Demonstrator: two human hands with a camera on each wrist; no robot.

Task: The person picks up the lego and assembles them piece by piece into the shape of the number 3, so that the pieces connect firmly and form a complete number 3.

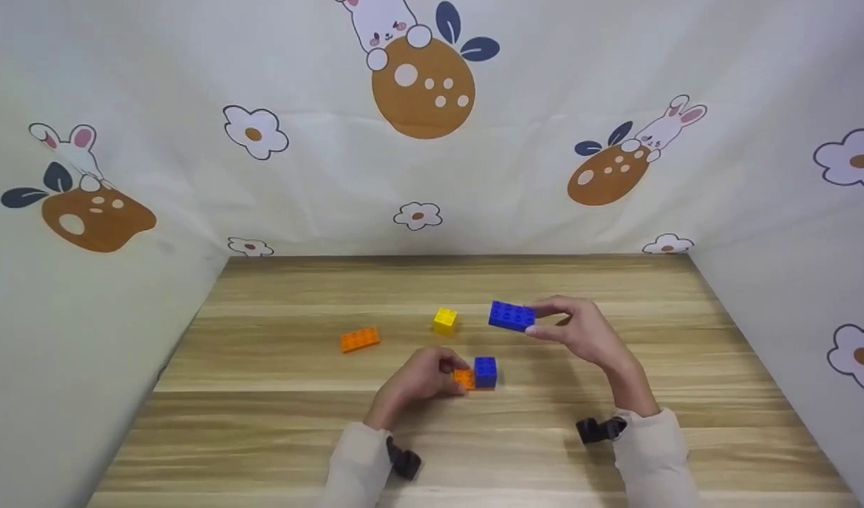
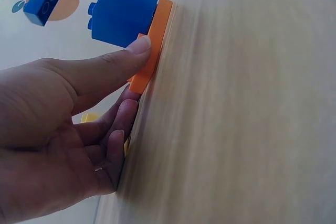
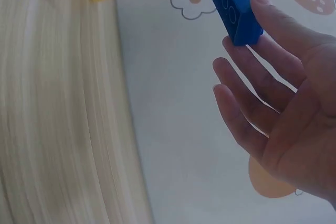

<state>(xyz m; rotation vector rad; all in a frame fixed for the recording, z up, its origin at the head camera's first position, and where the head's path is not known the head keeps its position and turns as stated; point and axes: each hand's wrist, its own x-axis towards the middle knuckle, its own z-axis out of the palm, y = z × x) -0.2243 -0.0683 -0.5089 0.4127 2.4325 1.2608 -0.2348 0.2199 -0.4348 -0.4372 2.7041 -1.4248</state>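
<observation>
My left hand (image 1: 425, 375) pinches the left end of a flat orange building brick (image 1: 464, 379) on the table, thumb along its near side. On that plate's right part stands a tall blue brick (image 1: 485, 372), its side facing the left wrist view. Raised above the table to the right, my right hand (image 1: 579, 328) holds a long blue brick (image 1: 512, 316) by its right end between thumb and fingers, studs up. In the right wrist view, the hollow underside of this long blue brick (image 3: 231, 6) shows rings, and the lower fingers are spread loosely beneath it.
A small yellow brick (image 1: 445, 321) sits on the wooden table (image 1: 277, 416) beyond my left hand. Farther left lies another flat orange brick (image 1: 360, 340). Printed cloth (image 1: 319, 190) walls in the table at the back and both sides.
</observation>
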